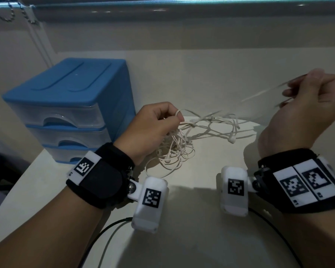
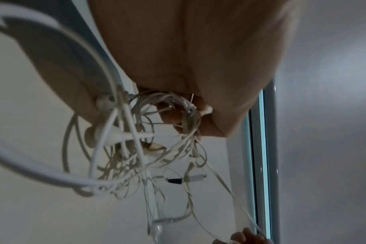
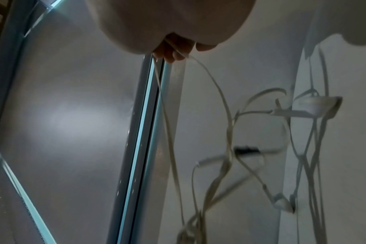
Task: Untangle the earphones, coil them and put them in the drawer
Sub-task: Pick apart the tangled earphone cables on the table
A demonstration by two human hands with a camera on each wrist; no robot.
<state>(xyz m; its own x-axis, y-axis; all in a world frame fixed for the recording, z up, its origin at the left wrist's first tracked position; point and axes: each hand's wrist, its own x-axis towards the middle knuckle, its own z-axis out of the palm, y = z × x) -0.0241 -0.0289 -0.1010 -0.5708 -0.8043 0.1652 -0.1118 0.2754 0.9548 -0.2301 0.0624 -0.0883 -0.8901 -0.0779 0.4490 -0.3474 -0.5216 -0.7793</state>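
A tangle of white earphones (image 1: 182, 146) lies on the white table (image 1: 191, 238) in the head view. My left hand (image 1: 153, 126) grips a bunch of the cords just above the table; the left wrist view shows the earphones (image 2: 136, 148) looped round its fingers (image 2: 173, 115), with earbuds hanging beside them. My right hand (image 1: 306, 105) is raised at the right and pinches a strand of the earphones (image 3: 209, 99) that stretches, blurred, back to the tangle. The blue drawer unit (image 1: 70, 107) stands at the left with all three clear drawers closed.
A wall and a window blind with a bead chain (image 1: 8, 14) run behind the table. Dark cables (image 1: 104, 233) trail over the table's near edge. The table's left edge (image 1: 17, 188) drops off beside the drawer unit.
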